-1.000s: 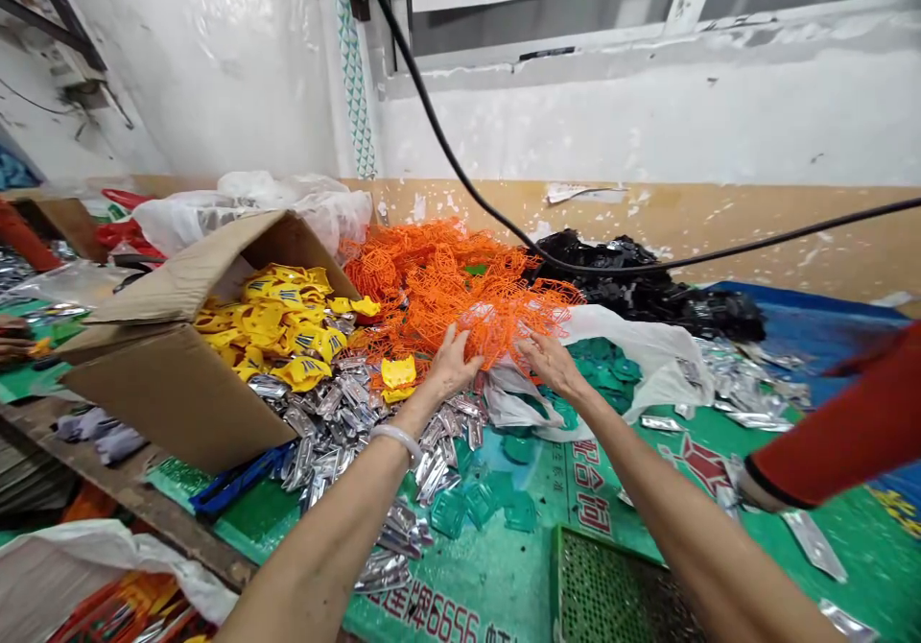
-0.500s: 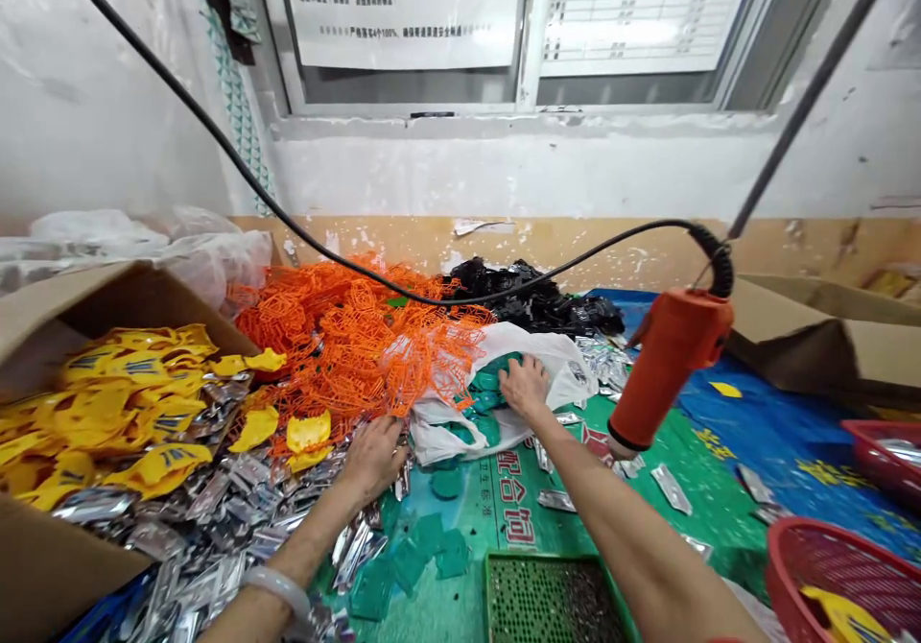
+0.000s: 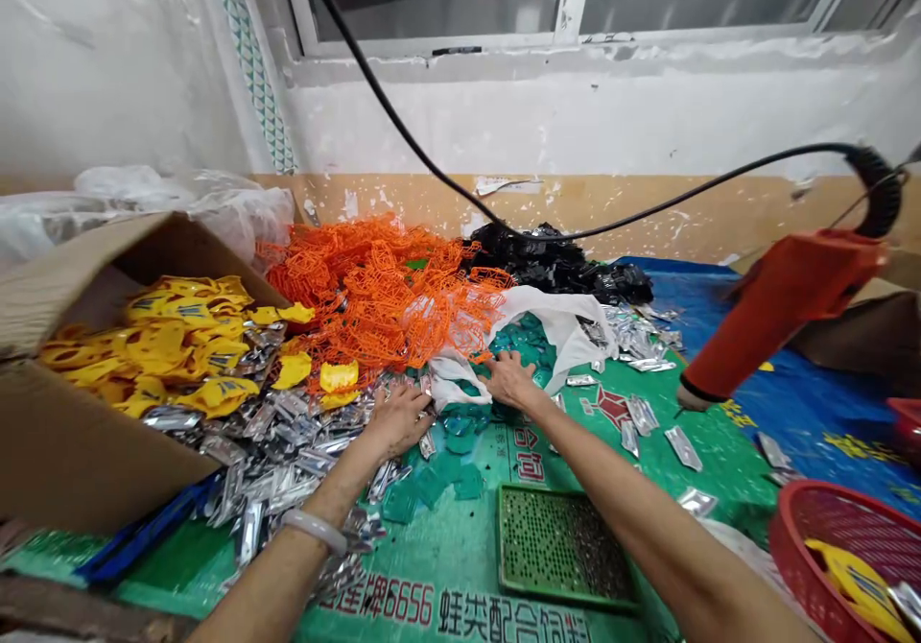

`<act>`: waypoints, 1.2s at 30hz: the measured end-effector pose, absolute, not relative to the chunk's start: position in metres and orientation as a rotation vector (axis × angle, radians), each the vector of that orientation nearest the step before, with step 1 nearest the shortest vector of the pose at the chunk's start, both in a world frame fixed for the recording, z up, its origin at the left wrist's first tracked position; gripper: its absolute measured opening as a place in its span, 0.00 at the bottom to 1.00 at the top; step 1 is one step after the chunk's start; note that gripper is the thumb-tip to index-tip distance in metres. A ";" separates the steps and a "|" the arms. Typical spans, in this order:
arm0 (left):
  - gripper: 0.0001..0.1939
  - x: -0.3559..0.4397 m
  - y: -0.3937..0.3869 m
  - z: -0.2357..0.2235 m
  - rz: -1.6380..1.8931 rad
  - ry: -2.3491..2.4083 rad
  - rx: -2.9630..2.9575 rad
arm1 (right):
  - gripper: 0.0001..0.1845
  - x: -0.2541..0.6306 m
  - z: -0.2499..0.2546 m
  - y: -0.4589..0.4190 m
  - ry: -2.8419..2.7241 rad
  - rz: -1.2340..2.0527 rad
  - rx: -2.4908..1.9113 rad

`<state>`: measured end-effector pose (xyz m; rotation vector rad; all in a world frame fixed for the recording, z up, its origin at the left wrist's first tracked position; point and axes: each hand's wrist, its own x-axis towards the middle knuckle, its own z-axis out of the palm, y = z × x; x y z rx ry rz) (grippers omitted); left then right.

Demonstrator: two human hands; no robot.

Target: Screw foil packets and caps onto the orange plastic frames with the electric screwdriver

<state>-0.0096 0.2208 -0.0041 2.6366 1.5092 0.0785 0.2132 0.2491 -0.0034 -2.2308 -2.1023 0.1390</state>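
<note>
Teal pieces [image 3: 531, 338] in open white bag [image 3: 584, 315]

Our left hand [image 3: 399, 419] lies over silver packets [image 3: 288, 461]. Our right hand [image 3: 512, 381] is at the white bag [image 3: 581, 331] holding teal pieces [image 3: 529, 339].

Workshop | hanging corded tool [image 3: 784, 312] | heaps: teal pieces [image 3: 529, 336], orange netlike parts [image 3: 381, 288] | perforated tray [image 3: 568, 598]
</note>
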 end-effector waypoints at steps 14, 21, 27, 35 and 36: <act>0.16 -0.008 0.179 0.006 0.232 1.618 2.611 | 0.11 0.179 0.008 0.134 -2.453 0.158 -1.817; 0.15 -0.019 0.163 0.016 0.399 1.818 2.492 | 0.15 0.153 -0.003 0.138 -2.685 0.121 -1.679; 0.15 -0.033 0.149 0.007 0.351 1.840 2.422 | 0.14 0.151 -0.004 0.138 -2.700 0.055 -1.696; 0.16 -0.011 0.190 0.034 0.474 1.781 2.419 | 0.15 0.140 0.002 0.137 -2.657 0.090 -1.767; 0.17 -0.004 0.201 0.039 0.518 1.808 2.400 | 0.15 0.138 0.002 0.138 -2.644 0.107 -1.777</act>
